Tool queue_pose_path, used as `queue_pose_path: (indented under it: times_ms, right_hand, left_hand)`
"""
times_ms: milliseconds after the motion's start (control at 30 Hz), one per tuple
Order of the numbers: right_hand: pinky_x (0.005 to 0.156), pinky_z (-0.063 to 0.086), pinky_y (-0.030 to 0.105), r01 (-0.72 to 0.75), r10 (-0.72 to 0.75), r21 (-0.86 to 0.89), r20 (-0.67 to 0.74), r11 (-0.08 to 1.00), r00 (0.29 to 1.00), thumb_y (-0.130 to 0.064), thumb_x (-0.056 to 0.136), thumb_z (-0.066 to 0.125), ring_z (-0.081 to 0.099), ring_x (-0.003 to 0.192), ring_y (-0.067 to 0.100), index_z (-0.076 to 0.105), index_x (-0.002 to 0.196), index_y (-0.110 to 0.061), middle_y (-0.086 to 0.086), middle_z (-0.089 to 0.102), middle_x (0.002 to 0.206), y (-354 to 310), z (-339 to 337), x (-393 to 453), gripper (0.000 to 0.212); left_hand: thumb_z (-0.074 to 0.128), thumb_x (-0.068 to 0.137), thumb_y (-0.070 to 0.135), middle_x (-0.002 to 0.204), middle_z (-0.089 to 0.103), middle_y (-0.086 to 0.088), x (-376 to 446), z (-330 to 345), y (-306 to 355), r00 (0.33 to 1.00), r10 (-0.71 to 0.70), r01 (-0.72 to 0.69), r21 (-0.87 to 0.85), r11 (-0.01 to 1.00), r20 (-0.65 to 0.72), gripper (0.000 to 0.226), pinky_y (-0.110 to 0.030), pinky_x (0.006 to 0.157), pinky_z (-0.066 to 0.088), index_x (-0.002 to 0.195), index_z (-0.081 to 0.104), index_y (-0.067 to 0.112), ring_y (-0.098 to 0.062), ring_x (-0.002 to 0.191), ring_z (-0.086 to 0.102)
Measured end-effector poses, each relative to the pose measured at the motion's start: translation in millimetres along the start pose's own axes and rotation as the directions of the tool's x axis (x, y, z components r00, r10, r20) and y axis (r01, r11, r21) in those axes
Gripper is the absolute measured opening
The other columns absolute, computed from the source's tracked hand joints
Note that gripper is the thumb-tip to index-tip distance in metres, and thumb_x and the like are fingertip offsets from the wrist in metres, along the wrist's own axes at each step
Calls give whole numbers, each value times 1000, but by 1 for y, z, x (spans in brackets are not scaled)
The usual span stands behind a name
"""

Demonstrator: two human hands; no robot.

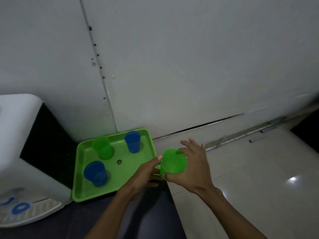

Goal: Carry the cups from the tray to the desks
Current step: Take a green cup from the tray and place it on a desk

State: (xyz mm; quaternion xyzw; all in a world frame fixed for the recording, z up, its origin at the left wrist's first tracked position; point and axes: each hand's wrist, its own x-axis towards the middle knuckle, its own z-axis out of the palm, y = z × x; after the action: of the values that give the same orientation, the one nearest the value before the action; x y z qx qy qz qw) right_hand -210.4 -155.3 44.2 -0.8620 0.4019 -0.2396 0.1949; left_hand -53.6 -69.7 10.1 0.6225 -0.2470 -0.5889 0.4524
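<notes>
A green tray (82, 180) sits low against the wall. On it stand a green cup (102, 147) at the back left, a blue cup (132, 141) at the back right and a blue cup (95, 172) at the front left. My right hand (191, 167) holds a second green cup (173, 162) just past the tray's right edge, fingers wrapped round its far side. My left hand (141, 176) touches that cup's left rim with the thumb tip, fingers loosely curled over the tray's right side.
A white and black water dispenser (22, 152) with blue taps stands to the left of the tray. White wall panels rise behind. Pale glossy floor tiles (250, 178) spread to the right. A small round mark (119, 162) shows at the tray's middle.
</notes>
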Motion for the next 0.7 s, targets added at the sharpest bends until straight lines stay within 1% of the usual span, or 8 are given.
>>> queue_pose_path:
  times_ms: [33, 100, 167, 233, 333, 433, 533, 700]
  right_hand:
    - [118, 13, 51, -7, 7, -2, -22, 1000, 1000, -68, 38, 73, 36, 141, 24, 68, 105, -19, 2, 58, 134, 4, -13, -6, 83]
    - [119, 14, 52, -25, 24, -7, -71, 1000, 997, -71, 39, 71, 35, 141, 23, 68, 104, -19, 2, 57, 135, 15, -39, -21, 84]
    - [119, 16, 54, -50, 47, -24, -106, 998, 993, -74, 39, 69, 33, 143, 22, 68, 106, -19, 1, 56, 136, 27, -64, -37, 86]
    - [120, 14, 52, -78, 72, -46, -125, 996, 990, -74, 40, 69, 29, 145, 19, 67, 111, -21, -1, 52, 140, 44, -91, -55, 88]
    - [121, 8, 47, -128, 116, -64, -162, 990, 980, -74, 42, 71, 26, 145, 16, 65, 114, -25, -2, 49, 142, 72, -133, -85, 87]
    - [120, 8, 48, -177, 157, -67, -234, 982, 959, -75, 43, 69, 27, 144, 17, 64, 115, -26, -1, 51, 140, 104, -177, -117, 87]
    - [120, 8, 50, -243, 209, -79, -307, 967, 929, -76, 46, 69, 29, 144, 20, 64, 116, -23, 0, 53, 138, 140, -220, -154, 89]
    - [120, 11, 53, -377, 310, -95, -406, 921, 860, -79, 48, 66, 28, 145, 20, 64, 116, -21, 1, 51, 142, 205, -281, -223, 90]
  left_hand:
    - [53, 75, 66, 80, 75, 4, 0, 12, 2, 999, 9, -9, -5, 1000, 38, 48, -37, 79, 54, 97, 72, 28, -12, 78, 71]
    - [61, 68, 64, 74, 74, 0, -3, 37, 8, 994, 40, -41, 10, 999, 100, 51, -37, 76, 56, 93, 72, 21, -14, 71, 70]
    - [68, 61, 62, 77, 74, -8, -4, 64, 14, 987, 68, -72, 22, 997, 145, 58, -37, 74, 57, 93, 73, 14, -19, 69, 71]
    - [72, 59, 58, 80, 74, -16, -3, 95, 19, 979, 90, -97, 25, 995, 183, 60, -36, 70, 58, 93, 75, 9, -25, 71, 72]
    - [76, 56, 56, 72, 72, -17, -4, 151, 22, 969, 115, -120, 13, 993, 219, 58, -37, 66, 58, 89, 75, 9, -27, 66, 71]
    - [75, 54, 57, 72, 70, -20, -6, 217, 24, 957, 114, -126, 27, 992, 268, 70, -41, 67, 59, 100, 70, 5, -31, 65, 69]
    - [73, 55, 59, 73, 69, -20, -8, 285, 23, 926, 111, -138, 49, 989, 361, 70, -43, 68, 58, 103, 68, 8, -31, 65, 68]
    - [71, 58, 60, 74, 70, -20, -10, 399, 15, 829, 69, -155, 110, 982, 554, 50, -41, 67, 58, 89, 76, 21, -33, 69, 70]
